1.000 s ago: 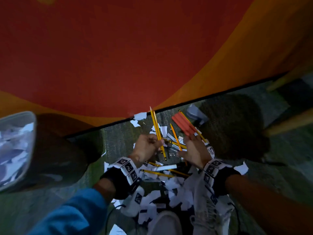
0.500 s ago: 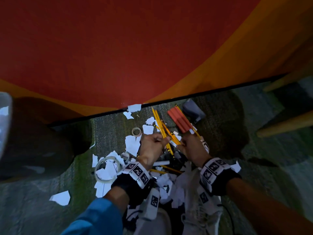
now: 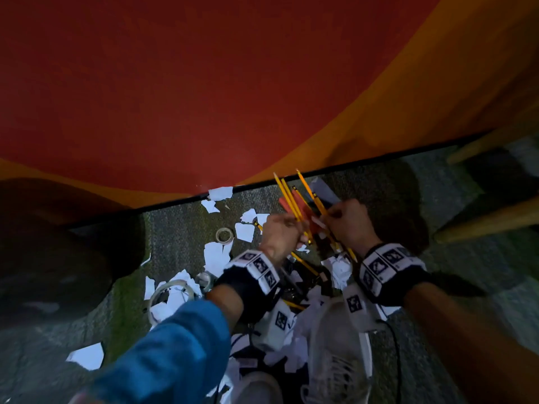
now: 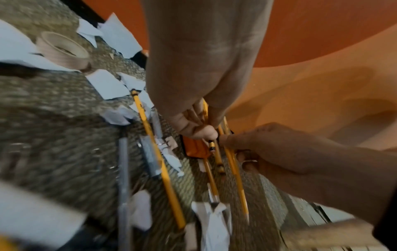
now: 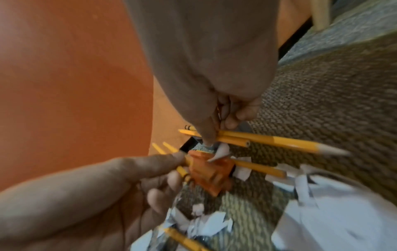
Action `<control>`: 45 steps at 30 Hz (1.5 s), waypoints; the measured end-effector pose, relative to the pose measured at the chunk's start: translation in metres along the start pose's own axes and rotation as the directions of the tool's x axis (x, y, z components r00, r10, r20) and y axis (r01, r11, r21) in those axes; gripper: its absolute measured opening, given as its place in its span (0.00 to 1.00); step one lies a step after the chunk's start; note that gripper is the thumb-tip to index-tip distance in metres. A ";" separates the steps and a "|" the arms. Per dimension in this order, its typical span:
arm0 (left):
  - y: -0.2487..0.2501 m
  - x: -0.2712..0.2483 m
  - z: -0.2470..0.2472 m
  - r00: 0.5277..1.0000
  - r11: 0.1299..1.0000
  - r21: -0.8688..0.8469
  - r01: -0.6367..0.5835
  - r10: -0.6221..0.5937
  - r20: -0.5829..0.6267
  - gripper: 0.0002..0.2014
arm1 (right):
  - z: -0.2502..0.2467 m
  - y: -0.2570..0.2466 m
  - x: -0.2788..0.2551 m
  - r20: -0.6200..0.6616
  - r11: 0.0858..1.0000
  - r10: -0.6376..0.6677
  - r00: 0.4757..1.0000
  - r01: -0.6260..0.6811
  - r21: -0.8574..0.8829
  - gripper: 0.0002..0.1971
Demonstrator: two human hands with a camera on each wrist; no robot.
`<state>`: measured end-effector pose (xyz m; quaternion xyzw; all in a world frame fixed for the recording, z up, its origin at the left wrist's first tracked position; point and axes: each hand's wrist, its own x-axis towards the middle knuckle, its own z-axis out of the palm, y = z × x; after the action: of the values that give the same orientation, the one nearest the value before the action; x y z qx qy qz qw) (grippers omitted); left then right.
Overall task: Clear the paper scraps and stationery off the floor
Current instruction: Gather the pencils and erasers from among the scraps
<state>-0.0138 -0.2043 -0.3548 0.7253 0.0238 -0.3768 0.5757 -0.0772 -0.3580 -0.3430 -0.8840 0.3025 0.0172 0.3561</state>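
Yellow pencils (image 3: 291,201) are the items in hand: the left hand (image 3: 281,234) has its grip curled round a bundle of them, and the right hand (image 3: 347,221) pinches further pencils (image 5: 268,139), both raised just above the carpeted floor (image 3: 180,228). More pencils (image 4: 159,163), paper scraps (image 3: 215,255) and tape rolls (image 3: 224,235) lie on the floor beneath. Assessment: pencils are light, stiff and smooth, liable to slide endwise; hold mid-shaft. Scraps are flimsy; gather by pinching or scooping.

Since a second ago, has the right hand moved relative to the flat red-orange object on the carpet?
Yes. The right hand lifted off the carpet beside the flat red-orange object and now grips yellow pencils.
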 end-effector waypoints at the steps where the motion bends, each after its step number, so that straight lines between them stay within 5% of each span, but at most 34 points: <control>1: 0.005 0.006 0.003 1.000 1.000 0.008 -0.001 0.001 0.009 0.07 | 0.000 -0.001 0.006 0.024 1.000 0.025 0.999 -0.024 -0.015 0.18; 9: -0.007 0.020 -0.004 0.997 0.997 0.017 0.078 -0.078 -0.010 0.07 | -0.005 0.027 0.004 0.139 0.997 0.025 0.990 -0.036 0.072 0.12; 12: -0.009 0.015 -0.004 1.000 0.999 0.035 0.024 -0.024 0.008 0.14 | -0.009 0.036 -0.001 0.082 0.985 0.044 0.996 -0.057 0.160 0.15; 17: 0.008 0.009 0.002 0.985 0.986 0.118 -0.118 0.101 0.140 0.08 | -0.013 0.046 -0.007 0.002 0.973 0.072 0.997 -0.070 0.219 0.11; 18: 0.006 0.011 0.001 0.966 0.930 0.273 -0.245 0.210 0.150 0.10 | -0.012 0.045 -0.009 0.004 0.974 0.065 0.998 -0.064 0.218 0.10; 20: 0.000 0.015 0.000 0.884 0.647 0.603 -0.467 0.362 0.296 0.16 | -0.007 0.042 -0.013 0.043 0.979 0.038 0.998 -0.046 0.198 0.11; 23: -0.010 0.018 0.002 0.823 0.123 0.833 -0.539 0.287 0.490 0.22 | 0.002 0.034 -0.013 0.070 0.991 0.049 0.996 -0.058 0.125 0.18; 25: -0.011 0.016 -0.001 0.809 -0.014 0.842 -0.539 0.272 0.522 0.27 | 0.004 0.031 -0.006 0.039 0.990 0.086 0.995 -0.090 0.110 0.14; 30: -0.003 0.019 -0.014 0.824 0.018 0.859 -0.512 0.291 0.486 0.20 | -0.001 0.033 0.010 -0.006 0.995 0.091 0.996 -0.091 0.035 0.03; 33: 0.001 0.022 -0.015 0.828 0.021 0.867 -0.498 0.309 0.468 0.16 | -0.003 0.029 -0.009 -0.175 0.991 -0.039 0.984 0.016 -0.132 0.05; 37: 0.002 0.017 -0.007 0.787 0.006 0.854 -0.519 0.394 0.475 0.11 | 0.017 0.027 -0.033 -0.022 0.989 -0.047 0.999 0.043 -0.140 0.24; 40: -0.006 0.017 0.001 0.708 -0.073 0.807 -0.586 0.438 0.554 0.09 | 0.028 0.037 -0.026 0.000 0.981 -0.024 1.000 0.024 -0.193 0.19; 42: -0.012 0.017 0.003 0.717 -0.063 0.803 -0.592 0.414 0.561 0.11 | 0.027 0.039 -0.022 0.015 0.975 -0.020 1.000 0.023 -0.223 0.13; 45: -0.017 0.017 0.004 0.750 -0.035 0.818 -0.575 0.378 0.543 0.16 | 0.023 0.037 -0.023 0.049 0.971 -0.070 0.996 0.080 -0.227 0.22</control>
<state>-0.0115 -0.2088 -0.3789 0.8429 -0.5165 -0.1330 0.0714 -0.1120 -0.3526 -0.3776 -0.9293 0.2576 0.0564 0.2585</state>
